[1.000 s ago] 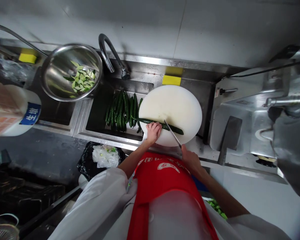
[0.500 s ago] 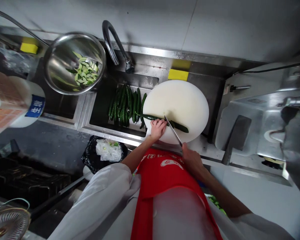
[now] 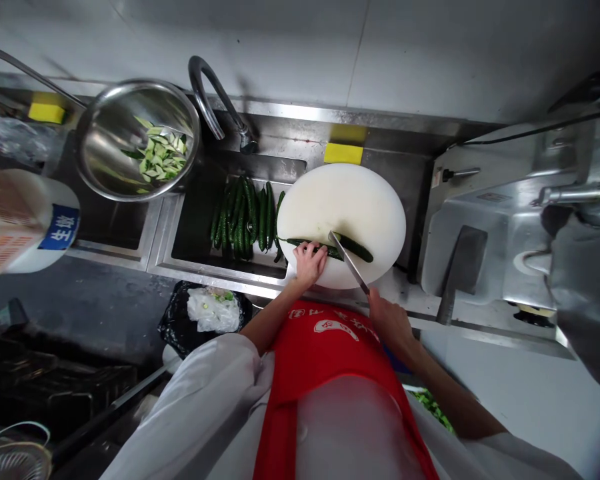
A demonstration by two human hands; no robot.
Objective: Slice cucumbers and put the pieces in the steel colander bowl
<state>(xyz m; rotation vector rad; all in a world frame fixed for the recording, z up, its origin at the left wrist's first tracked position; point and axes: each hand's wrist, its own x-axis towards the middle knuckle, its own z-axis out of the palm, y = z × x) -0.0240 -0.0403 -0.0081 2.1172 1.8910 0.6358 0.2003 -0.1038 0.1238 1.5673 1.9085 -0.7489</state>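
Note:
On the round white cutting board point(image 3: 340, 200), a dark green cucumber point(image 3: 334, 253) lies lengthwise along the near part. My left hand point(image 3: 309, 262) presses on it with bent fingers, gripping it against the board. A second length of cucumber point(image 3: 359, 249) rests just beyond and to the right, showing a pale cut end. My right hand point(image 3: 387, 319) is closed round the handle of a kitchen knife point(image 3: 351, 265). The blade points away to the left, crossing the right end of the held cucumber, its tip beside the cut end of the other piece.
Whole cucumbers point(image 3: 237, 217) lie in the sink point(image 3: 190, 230) left of the board, under a curved faucet point(image 3: 205, 93). A steel bowl point(image 3: 97, 153) of cut green pieces stands farther left. A yellow block point(image 3: 343, 153) sits behind the board; a metal machine point(image 3: 485, 220) stands right.
The view has shifted slightly, so everything sits a little farther left. The right-hand cucumber length now lies beyond the held cucumber's end, clearly apart. Both hands keep their grips.

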